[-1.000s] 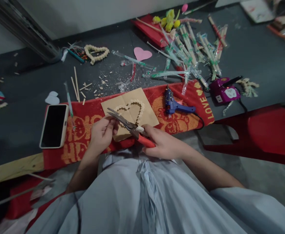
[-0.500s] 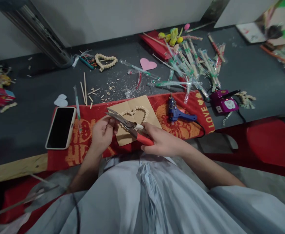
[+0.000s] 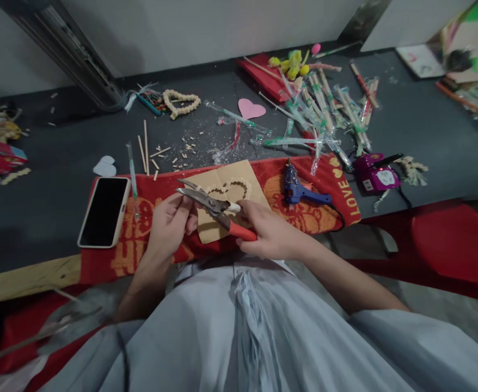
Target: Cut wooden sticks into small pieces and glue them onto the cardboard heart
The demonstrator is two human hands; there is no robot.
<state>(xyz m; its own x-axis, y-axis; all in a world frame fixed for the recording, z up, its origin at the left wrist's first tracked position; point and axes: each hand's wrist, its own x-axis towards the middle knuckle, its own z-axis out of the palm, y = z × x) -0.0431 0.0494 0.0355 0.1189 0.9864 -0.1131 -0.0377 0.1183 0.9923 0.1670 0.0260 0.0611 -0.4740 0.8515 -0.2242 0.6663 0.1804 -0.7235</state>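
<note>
My right hand [image 3: 263, 227] grips the pruning shears [image 3: 242, 232], which have one orange-red and one white handle. Their metal blades point left and stand a little apart, over a creased sheet of brown paper [image 3: 253, 188]. Close to the blades, the fingers of my left hand [image 3: 169, 220] are pinched together; whatever is between them is too small or hidden to make out. A cream heart-shaped outline of small pieces [image 3: 241, 184] lies on the paper, partly covered by the shears. Under the paper spreads a red and orange towel [image 3: 133, 258].
A blue glue gun [image 3: 300, 191] lies on the towel's right, a phone [image 3: 103, 212] on its left. Behind are stick offcuts [image 3: 145, 147], a second heart frame [image 3: 181, 103], a pink heart [image 3: 251, 109] and wrapped sticks [image 3: 318, 100]. A purple device [image 3: 375, 171] stands right, near a red chair [image 3: 451, 239].
The camera view has shifted, so the table's things appear lower and farther right than a second ago. Both hands keep nearly the same pose, and the shears' blades look slightly wider apart.
</note>
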